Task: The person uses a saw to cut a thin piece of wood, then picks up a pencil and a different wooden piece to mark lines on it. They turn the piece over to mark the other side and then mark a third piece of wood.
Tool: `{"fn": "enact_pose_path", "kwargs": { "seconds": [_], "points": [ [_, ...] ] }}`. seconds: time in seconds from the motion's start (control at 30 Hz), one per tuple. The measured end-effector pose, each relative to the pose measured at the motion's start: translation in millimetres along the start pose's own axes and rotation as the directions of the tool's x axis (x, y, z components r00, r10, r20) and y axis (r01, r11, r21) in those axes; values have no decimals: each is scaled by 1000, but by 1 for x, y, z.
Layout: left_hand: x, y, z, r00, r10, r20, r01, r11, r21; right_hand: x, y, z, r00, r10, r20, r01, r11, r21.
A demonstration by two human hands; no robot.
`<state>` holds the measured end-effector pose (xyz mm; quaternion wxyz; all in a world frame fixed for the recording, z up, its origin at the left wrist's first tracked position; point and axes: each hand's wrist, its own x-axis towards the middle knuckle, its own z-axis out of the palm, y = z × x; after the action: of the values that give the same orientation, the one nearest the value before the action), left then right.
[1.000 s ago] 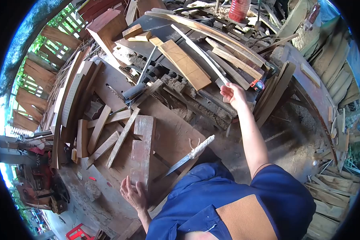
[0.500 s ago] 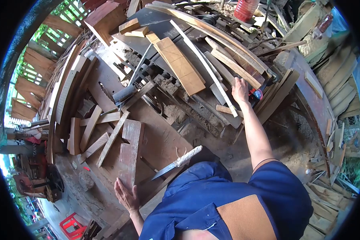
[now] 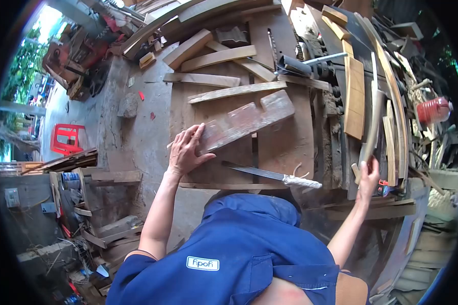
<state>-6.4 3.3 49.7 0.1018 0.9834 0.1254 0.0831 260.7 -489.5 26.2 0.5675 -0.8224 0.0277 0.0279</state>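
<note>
My left hand [image 3: 187, 150] grips the near end of a worn, reddish board with notches [image 3: 252, 121], its thumb along the lower edge and its fingers over the upper side. A hand saw [image 3: 262, 173] with a white wrapped handle lies just below that board. Over on the right, my right hand [image 3: 369, 178] is closed around the lower end of a slim, slightly curved wooden strip [image 3: 374, 119]. Left of this strip, a wide wooden block with pencil lines [image 3: 354, 96] rests on the machine bed.
Several loose wood pieces [image 3: 219, 58] lie beyond the notched board. Long curved planks [image 3: 392, 86] run along the right side. A red plastic stool [image 3: 67, 139] stands on the floor at left, and a red jug [image 3: 433, 110] sits at far right.
My view has turned to the left. My left hand has closed on the notched board's end, and my right hand now holds a strip that has come up off the pile.
</note>
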Motion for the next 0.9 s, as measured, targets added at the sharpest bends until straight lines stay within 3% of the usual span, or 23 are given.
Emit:
{"fn": "enact_pose_path", "kwargs": {
  "seconds": [0.03,0.07,0.13,0.23,0.37,0.5,0.57,0.67,0.77,0.9],
  "points": [
    [-1,-3,2,1000,-5,-11,5,1000,-6,-1,4,19,997,-75,28,78,989,-124],
    [-2,-6,4,1000,4,-21,-4,1000,-17,-15,-31,50,970,-185,159,203,974,-103],
    [-2,-9,2,1000,17,-23,-18,998,-57,-38,-72,99,904,-334,267,408,862,-302],
    [-6,-13,2,1000,7,-17,-9,995,-104,-71,-119,168,817,-355,455,515,803,-298],
    [-15,-24,-2,999,29,-15,-31,991,-133,-94,-131,220,627,-461,628,706,677,-208],
    [-24,-40,-14,998,68,10,-65,980,-187,-98,-132,234,602,-450,659,705,688,-174],
    [-14,-58,-22,997,77,2,-74,966,-246,-93,-130,231,674,-415,612,650,726,-223],
    [27,-92,-29,978,-32,-205,-41,937,-346,-81,-134,224,687,-386,616,648,710,-278],
    [92,-130,-15,942,-3,-335,-97,955,-281,-67,-139,223,653,-361,665,676,674,-297],
    [180,-140,10,942,113,-315,-170,973,-159,-54,-148,226,617,-301,727,691,650,-317]
  ]
}}
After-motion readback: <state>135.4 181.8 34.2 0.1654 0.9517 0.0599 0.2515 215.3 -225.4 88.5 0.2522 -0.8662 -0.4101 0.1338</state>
